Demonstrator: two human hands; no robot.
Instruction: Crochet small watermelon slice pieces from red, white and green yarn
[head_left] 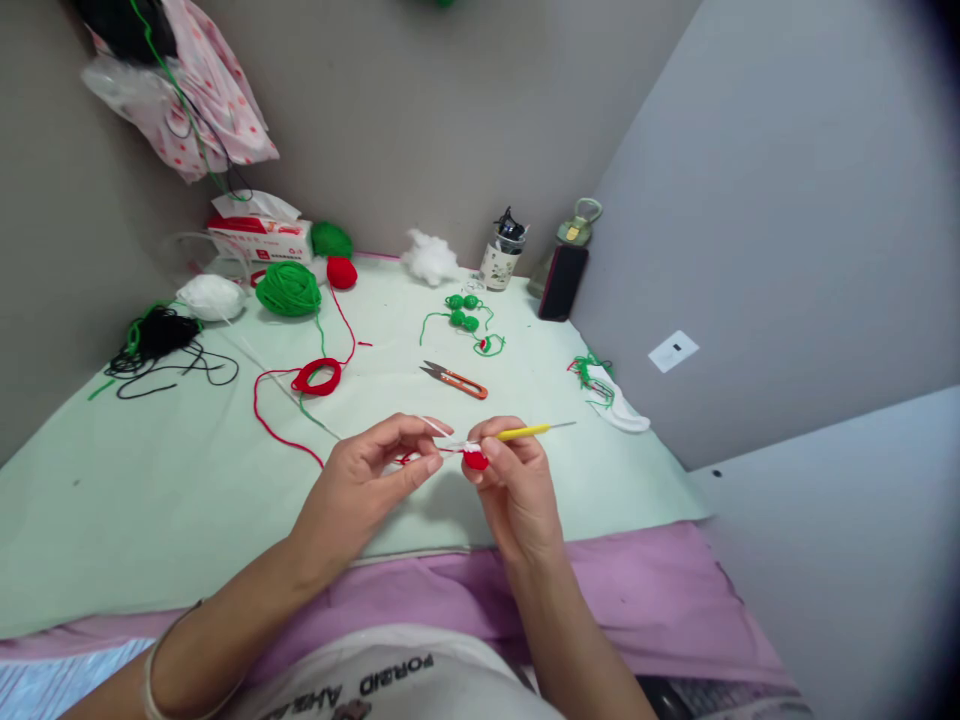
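My right hand is closed around a yellow-handled crochet hook whose metal tip points right, and it also pinches a small red crocheted piece. My left hand is closed in a pinch on the white strand and red yarn beside that piece. The two hands nearly touch above the front of the pale green table cover. The red yarn trails left to a small red coil.
Orange snips lie just beyond my hands. Small green crocheted balls, green yarn skein, black yarn, a tissue box, white stuffing, a cup and a dark bottle stand further back. Grey walls close in.
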